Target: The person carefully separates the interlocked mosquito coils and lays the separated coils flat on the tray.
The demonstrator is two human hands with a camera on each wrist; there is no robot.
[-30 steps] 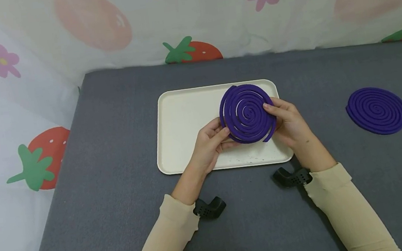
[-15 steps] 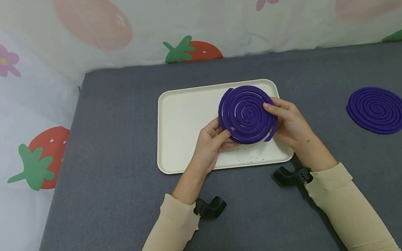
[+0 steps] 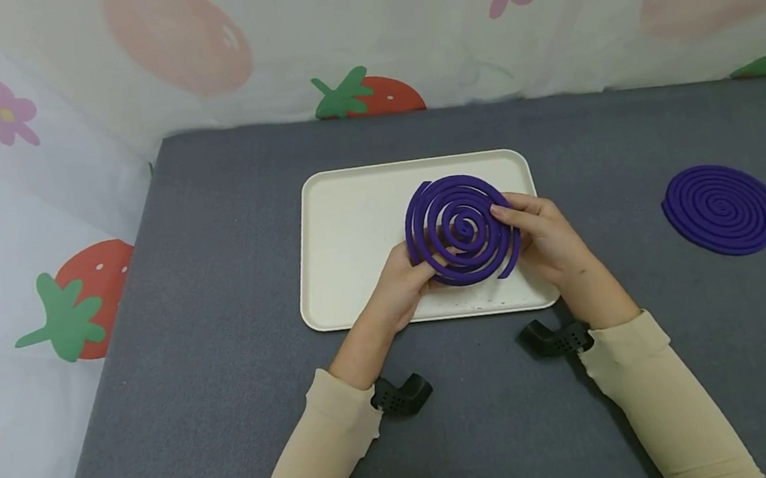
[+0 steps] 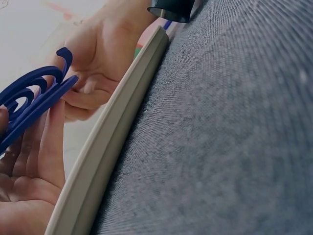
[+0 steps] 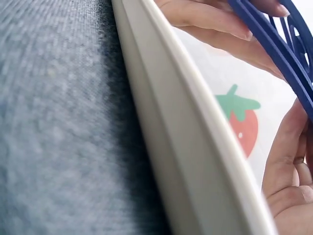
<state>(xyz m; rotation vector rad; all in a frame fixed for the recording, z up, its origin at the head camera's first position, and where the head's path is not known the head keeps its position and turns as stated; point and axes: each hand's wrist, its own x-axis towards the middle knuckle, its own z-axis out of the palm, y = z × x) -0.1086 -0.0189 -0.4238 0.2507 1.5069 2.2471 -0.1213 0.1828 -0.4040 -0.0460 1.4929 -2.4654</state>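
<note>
Strawberry-print backdrop (image 3: 444,27), grey worktop (image 3: 225,351)

We've got a cream tray (image 3: 349,251), with a loose purple spiral (image 3: 468,235) held up over its right half, gaps between the coils. A second purple spiral (image 3: 722,210) lies flat, well off to the right. Left hand (image 3: 402,284) and right hand (image 3: 549,240): each grip's clamped on the loose one.

Reaching left forearm (image 3: 329,450) and right forearm (image 3: 663,396) up from bottom edge of head view, angled inward. Pinching with left hand (image 3: 402,280) just below centre, left thumb (image 3: 422,272) uppermost, fingers (image 4: 51,147) extending up in left wrist view's lower left. Pinching with right hand (image 3: 549,240) right of centre, right thumb (image 3: 515,217) pointing upper left.
</note>
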